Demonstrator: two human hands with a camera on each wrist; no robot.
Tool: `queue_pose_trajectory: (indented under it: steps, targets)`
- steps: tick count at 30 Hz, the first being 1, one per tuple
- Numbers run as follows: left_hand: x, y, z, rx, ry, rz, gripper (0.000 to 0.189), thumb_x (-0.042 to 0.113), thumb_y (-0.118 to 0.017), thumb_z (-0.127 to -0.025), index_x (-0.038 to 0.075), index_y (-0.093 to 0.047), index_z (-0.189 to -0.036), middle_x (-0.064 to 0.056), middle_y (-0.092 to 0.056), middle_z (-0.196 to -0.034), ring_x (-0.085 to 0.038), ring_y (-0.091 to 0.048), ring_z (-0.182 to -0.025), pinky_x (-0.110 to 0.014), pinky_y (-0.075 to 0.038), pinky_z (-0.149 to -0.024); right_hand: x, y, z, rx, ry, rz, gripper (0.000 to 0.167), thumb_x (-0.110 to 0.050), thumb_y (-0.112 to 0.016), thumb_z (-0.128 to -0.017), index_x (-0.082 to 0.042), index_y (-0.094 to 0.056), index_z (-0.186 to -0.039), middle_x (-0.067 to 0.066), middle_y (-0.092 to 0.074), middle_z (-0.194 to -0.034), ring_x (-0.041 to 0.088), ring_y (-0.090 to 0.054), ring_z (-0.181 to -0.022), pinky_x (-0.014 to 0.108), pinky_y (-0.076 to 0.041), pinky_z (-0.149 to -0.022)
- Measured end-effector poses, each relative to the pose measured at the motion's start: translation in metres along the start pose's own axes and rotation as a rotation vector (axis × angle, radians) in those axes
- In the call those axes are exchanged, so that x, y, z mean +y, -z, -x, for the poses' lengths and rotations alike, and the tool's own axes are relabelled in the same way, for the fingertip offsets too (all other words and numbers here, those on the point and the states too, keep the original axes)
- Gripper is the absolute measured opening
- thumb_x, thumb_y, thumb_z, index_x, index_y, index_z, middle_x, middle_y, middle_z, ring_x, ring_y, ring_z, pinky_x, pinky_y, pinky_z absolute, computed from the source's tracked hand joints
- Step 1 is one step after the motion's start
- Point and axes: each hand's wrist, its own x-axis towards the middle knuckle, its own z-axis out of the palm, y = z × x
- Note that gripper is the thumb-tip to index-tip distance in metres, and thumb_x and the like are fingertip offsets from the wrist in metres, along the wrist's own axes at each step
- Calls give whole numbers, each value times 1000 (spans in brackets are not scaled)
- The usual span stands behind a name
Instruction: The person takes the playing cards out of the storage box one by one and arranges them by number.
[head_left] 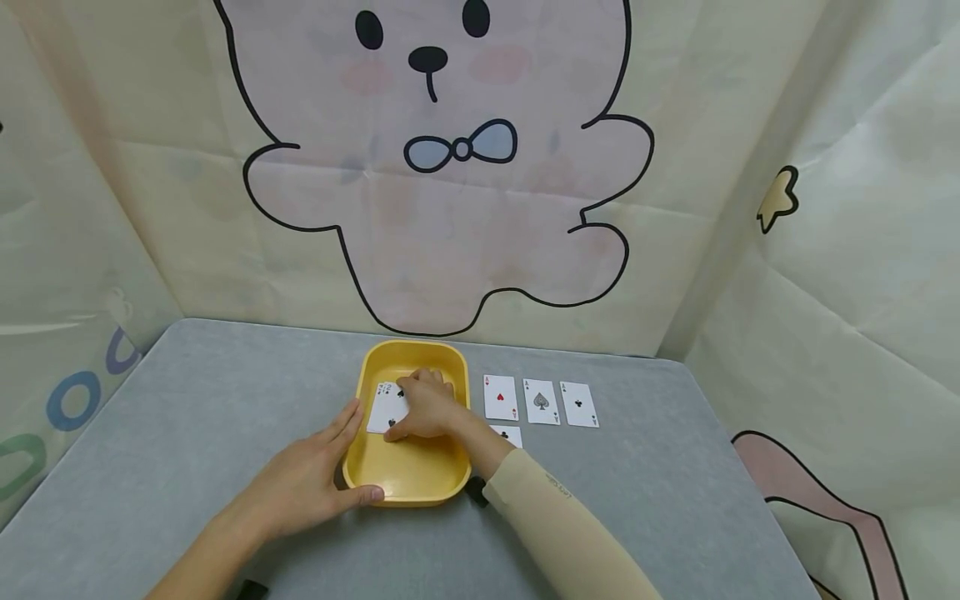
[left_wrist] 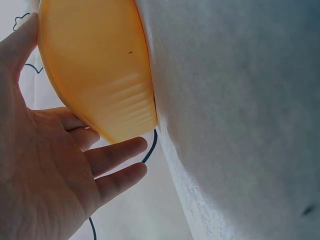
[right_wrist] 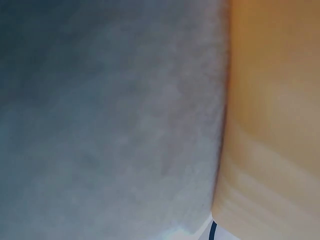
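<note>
A yellow tray stands on the grey table, and a white playing card with black pips lies inside it. My right hand reaches into the tray and pinches this card, its thumb at the card's near edge and a finger at its far edge. At the tray's near left corner my left hand grips the rim, the thumb on the front side and fingers along the left side. In the left wrist view, two fingers of that hand extend below the tray wall. The right wrist view hides the right hand.
Right of the tray lie three aces in a row: hearts, spades and clubs. Another card, partly hidden by the right forearm, lies below the first. A printed cloth hangs behind the table.
</note>
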Motion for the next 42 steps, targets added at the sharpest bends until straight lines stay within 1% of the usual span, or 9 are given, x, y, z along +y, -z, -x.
queue_pose_trajectory:
  steps: [7, 15, 18, 22, 26, 32, 37, 42]
  targets:
    - [0, 0, -1, -9, 3, -1, 113, 76, -68, -86, 0, -33, -162, -15, -28, -170, -43, -53, -138, -59, -48, -105, 0, 0, 2, 11, 24, 18, 93, -51, -92, -77, -13, -54, -153, 8, -53, -143, 23, -45, -122, 38, -39, -103]
    - [0, 0, 0, 1, 8, 1, 112, 74, -70, -86, 1, -33, -163, -13, -28, -171, -42, -54, -136, -58, -49, -105, 0, 1, 2, 22, 27, -8, 95, -50, -92, -77, -11, -52, -153, 9, -53, -144, 25, -46, -126, 40, -39, -107]
    - [1, 1, 0, -6, 12, 4, 113, 75, -70, -85, 1, -33, -163, -13, -28, -171, -43, -54, -136, -59, -49, -105, 0, 3, 2, 24, 30, -24, 95, -49, -92, -77, -10, -51, -154, 9, -53, -144, 25, -46, -126, 41, -38, -109]
    - [2, 1, 0, -18, 19, 7, 114, 76, -69, -85, 1, -32, -163, -13, -27, -171, -43, -55, -136, -59, -49, -104, 1, 8, 3, 21, 34, -45, 95, -47, -92, -78, -10, -51, -154, 8, -54, -141, 22, -46, -119, 37, -40, -104]
    - [2, 1, 0, -21, 18, 4, 115, 77, -69, -85, 1, -32, -163, -13, -27, -171, -43, -56, -135, -59, -49, -104, 2, 15, 6, 22, 62, -64, 96, -48, -91, -79, -9, -50, -155, 7, -56, -137, 20, -46, -115, 33, -42, -99]
    - [1, 0, 0, -9, 6, -1, 114, 76, -69, -85, 1, -33, -163, -14, -28, -171, -42, -57, -134, -59, -50, -103, 3, 25, 10, 37, 90, -116, 93, -47, -89, -80, -10, -50, -156, 7, -56, -139, 21, -45, -120, 33, -43, -102]
    - [0, 0, 1, 6, 1, -6, 113, 74, -70, -86, 0, -34, -162, -14, -28, -171, -42, -56, -134, -59, -50, -103, 5, 30, 14, 42, 95, -173, 90, -44, -89, -81, -12, -51, -155, 6, -54, -138, 22, -44, -122, 35, -45, -100]
    - [0, -1, 2, 20, -5, -4, 111, 73, -71, -86, 1, -34, -162, -13, -28, -171, -42, -56, -135, -59, -49, -104, 7, 33, 17, 58, 98, -203, 91, -43, -89, -80, -12, -50, -156, 8, -51, -146, 23, -42, -128, 37, -45, -105]
